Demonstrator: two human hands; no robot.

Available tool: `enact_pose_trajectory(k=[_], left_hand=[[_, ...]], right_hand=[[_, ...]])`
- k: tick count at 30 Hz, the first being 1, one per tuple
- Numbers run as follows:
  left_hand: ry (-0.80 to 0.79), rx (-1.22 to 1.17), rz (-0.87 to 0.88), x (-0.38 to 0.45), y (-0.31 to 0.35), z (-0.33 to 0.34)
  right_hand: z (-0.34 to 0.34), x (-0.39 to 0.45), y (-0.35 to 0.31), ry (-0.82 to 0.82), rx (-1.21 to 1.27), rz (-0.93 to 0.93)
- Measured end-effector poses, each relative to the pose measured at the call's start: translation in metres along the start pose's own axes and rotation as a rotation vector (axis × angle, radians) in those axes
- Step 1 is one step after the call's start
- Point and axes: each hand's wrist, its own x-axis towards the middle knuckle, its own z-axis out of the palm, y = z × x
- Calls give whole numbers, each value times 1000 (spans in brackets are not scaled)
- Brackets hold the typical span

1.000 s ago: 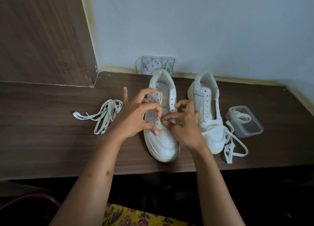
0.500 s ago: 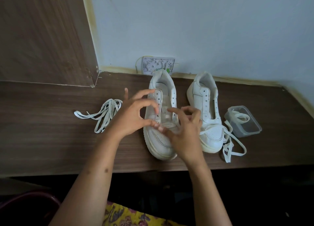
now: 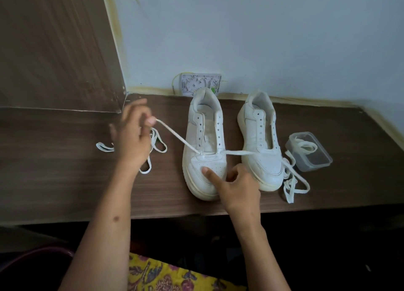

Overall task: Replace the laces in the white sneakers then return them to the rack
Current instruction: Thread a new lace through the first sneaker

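Two white sneakers stand side by side on the brown wooden desk (image 3: 54,181), toes toward the person, heels near the pale wall. One lace (image 3: 175,135) is threaded through the lowest eyelets of the left sneaker (image 3: 205,142). Its left end runs taut up to the left hand (image 3: 133,137), which pinches the tip between thumb and fingers, raised above the desk and blurred; its right end lies across the toe of the right sneaker (image 3: 260,142) and trails onto the desk beyond.

The right hand (image 3: 236,185) rests at the left sneaker's toe, thumb pressed on the perforated toe cap, the other fingers curled round its right side, steadying the shoe.

A loose bundle of laces (image 3: 157,146) lies on the desk under and just beside the left hand. More lace (image 3: 290,185) is heaped near the right sneaker's toe, close to the desk's front edge. A clear plastic tub (image 3: 310,157) with a coiled lace inside sits just right of that sneaker. Both toes sit near the front edge; bare desk stretches to the far left, under a wooden cabinet side (image 3: 54,50). A wall socket (image 3: 200,84) sits behind the left sneaker's heel.
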Motion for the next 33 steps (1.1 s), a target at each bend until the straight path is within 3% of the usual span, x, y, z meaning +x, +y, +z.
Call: enact_pose_trajectory(k=[2, 4, 6, 8, 10, 18, 21, 24, 26, 28, 31, 33], left_hand=[[170, 46, -175, 0, -1, -3], [188, 113, -225, -2, -2, -1], [34, 103, -66, -7, 3, 3], [-225, 43, 52, -13, 16, 12], [-374, 129, 164, -19, 25, 22], [-418, 275, 329, -21, 27, 28], [-223, 252, 262, -17, 21, 23], [145, 232, -50, -1, -2, -2], [256, 251, -205, 4, -11, -17], [129, 304, -199, 2, -13, -18], [-257, 167, 40, -8, 3, -1], [-398, 110, 142, -17, 17, 13]], right_hand=[[0, -1, 1, -4, 5, 2], [-1, -2, 1, -6, 3, 3], [-2, -1, 0, -7, 7, 4], [-2, 0, -1, -8, 2, 1], [-2, 1, -1, -6, 4, -6], [-1, 3, 0, 6, 13, -12], [2, 3, 1, 6, 13, -18], [2, 2, 2, 5, 37, -18], [2, 3, 2, 2, 41, -19], [2, 4, 1, 1, 35, -16], [2, 5, 1, 11, 23, -17], [2, 5, 1, 17, 18, -28]])
